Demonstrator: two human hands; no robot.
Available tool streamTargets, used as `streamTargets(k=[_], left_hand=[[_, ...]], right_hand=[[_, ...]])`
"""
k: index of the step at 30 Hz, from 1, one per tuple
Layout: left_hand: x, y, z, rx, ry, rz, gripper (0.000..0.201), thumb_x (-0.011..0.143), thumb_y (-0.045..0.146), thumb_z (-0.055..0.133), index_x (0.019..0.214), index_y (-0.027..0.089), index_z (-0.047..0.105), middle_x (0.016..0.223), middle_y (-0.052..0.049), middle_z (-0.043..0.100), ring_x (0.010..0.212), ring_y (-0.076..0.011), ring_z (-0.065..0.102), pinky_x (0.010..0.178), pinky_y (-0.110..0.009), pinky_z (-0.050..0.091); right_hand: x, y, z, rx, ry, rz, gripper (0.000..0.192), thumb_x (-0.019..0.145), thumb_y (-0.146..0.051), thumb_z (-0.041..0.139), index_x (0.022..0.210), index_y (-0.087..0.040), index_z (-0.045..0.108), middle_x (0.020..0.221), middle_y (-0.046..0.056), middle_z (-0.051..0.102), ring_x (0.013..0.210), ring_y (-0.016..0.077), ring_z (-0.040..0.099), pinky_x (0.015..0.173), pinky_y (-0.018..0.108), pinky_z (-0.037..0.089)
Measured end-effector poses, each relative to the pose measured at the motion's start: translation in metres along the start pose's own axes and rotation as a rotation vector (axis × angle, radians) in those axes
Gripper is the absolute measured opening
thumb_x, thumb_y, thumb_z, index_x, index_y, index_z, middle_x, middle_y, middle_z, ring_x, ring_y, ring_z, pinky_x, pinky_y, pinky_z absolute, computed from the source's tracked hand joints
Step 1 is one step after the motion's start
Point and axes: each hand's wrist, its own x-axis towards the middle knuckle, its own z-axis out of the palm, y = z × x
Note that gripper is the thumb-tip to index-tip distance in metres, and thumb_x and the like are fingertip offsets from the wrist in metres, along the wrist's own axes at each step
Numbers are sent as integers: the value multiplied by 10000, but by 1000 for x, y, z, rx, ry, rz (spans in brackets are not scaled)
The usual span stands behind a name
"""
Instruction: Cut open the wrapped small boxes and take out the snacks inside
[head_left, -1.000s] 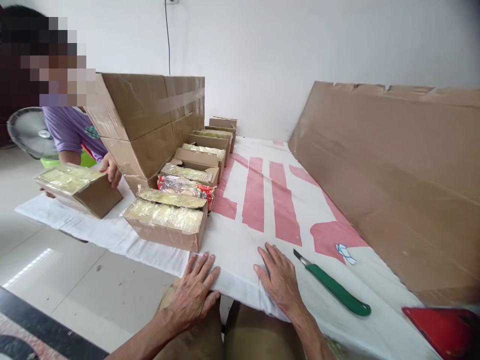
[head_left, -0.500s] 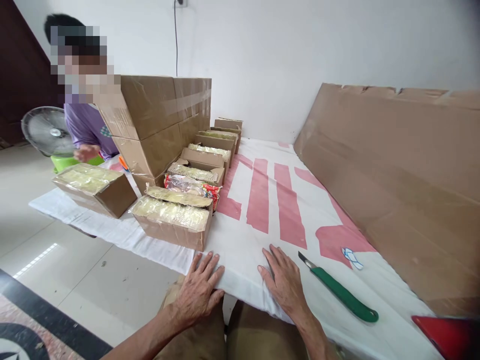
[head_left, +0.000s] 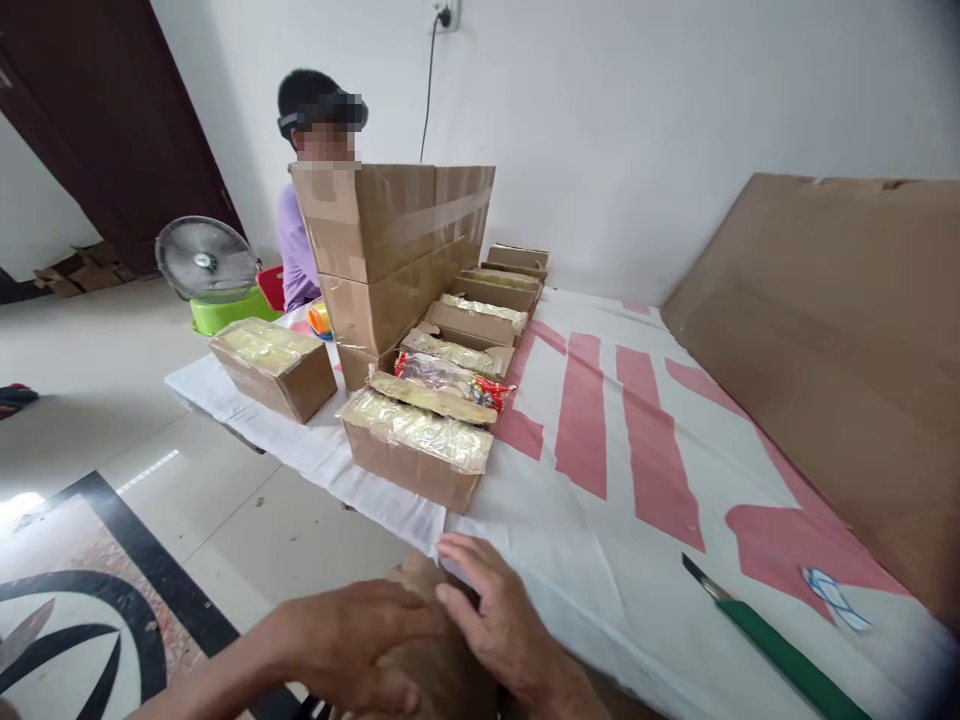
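Observation:
My left hand (head_left: 360,635) lies over my lap with its fingers stretched out and nothing in it. Beside it, my right hand (head_left: 499,625) is at the table's near edge, thumb apart from the fingers, also holding nothing. Just beyond the hands stands an open cardboard box (head_left: 412,460) packed with pale items under clear wrap. Behind that box lies a red-and-clear plastic packet (head_left: 450,380). To the right on the cloth rests a green-handled knife (head_left: 787,650), its blade pointing away from me and touched by neither hand.
Stacked taped cartons (head_left: 397,225) stand at the table's left, with a row of open boxes (head_left: 487,300) alongside. Another filled box (head_left: 274,365) sits at the left corner. A large cardboard sheet (head_left: 832,330) leans at right. A person (head_left: 296,240) is behind the cartons, near a fan (head_left: 202,258).
Both my hands have come off the tabletop, the left onto my lap and the right to the edge beside it. My view has turned left. The other person's hand is now hidden.

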Motion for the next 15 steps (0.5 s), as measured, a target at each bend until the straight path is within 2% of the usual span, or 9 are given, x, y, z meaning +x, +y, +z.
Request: streamTargets(k=[1,2,3,5,7,9,10,12,15], left_hand=[[-19,-9,-22,-135,-49,-68,463,1019,468,533,1464,364,606,1308,26,766,1120,-176,759,941,-290,624],[-37,-22,-43,-254,-46,-206,402,1017,486,526,1371,379,683,1262,28,783,1091,-196,767,923,-318,632],[-53,-40,-63,-335,11,-352,408,983,545,565,1303,355,732,1262,-1,785,1105,-238,763,924,-356,634],[-80,-84,-98,-443,245,-552,487,897,650,629,1163,276,792,1218,-73,796,1133,-292,741,990,-401,603],[-96,-133,-127,-529,704,-739,504,825,661,684,1036,212,773,1115,-101,799,1091,-299,730,1022,-425,579],[-102,-180,-151,-576,1204,-923,433,799,492,745,1088,171,705,1174,-108,760,1132,-276,701,1064,-415,548],[-102,-201,-162,-576,1389,-1012,423,800,406,747,1134,158,671,1238,-109,729,1165,-266,681,1079,-414,535],[-99,-235,-181,-549,1569,-1109,501,818,308,724,1265,136,578,1399,-131,631,1277,-272,612,1112,-438,502],[-90,-272,-201,-519,1659,-1139,599,850,303,713,1365,119,469,1481,-151,546,1394,-290,504,1133,-464,468]], right_hand=[[12,-14,9,73,-76,-24,405,952,-214,587,1343,-236,690,1372,98,714,1275,271,661,1117,432,538],[25,-27,20,131,-147,-43,434,946,-210,600,1373,-235,673,1391,97,704,1299,273,646,1140,441,520],[39,-38,31,177,-217,-57,466,941,-219,618,1405,-229,653,1420,100,689,1331,278,626,1165,453,499],[69,-54,57,250,-323,-69,560,923,-252,659,1477,-197,594,1493,121,637,1400,294,575,1209,475,454],[105,-63,87,315,-348,-54,690,894,-263,684,1553,-162,505,1580,151,551,1464,305,515,1235,486,423],[146,-68,118,366,-268,-15,802,858,-242,694,1607,-165,416,1641,166,471,1502,312,470,1229,500,430],[167,-70,133,373,-204,0,836,847,-226,689,1622,-162,381,1657,178,443,1522,318,443,1230,510,427],[209,-74,157,354,-80,29,877,819,-170,662,1635,-147,339,1665,191,425,1554,321,395,1257,525,386],[261,-81,176,319,43,64,913,806,-151,644,1644,-99,288,1703,215,347,1599,330,306,1311,535,274]])
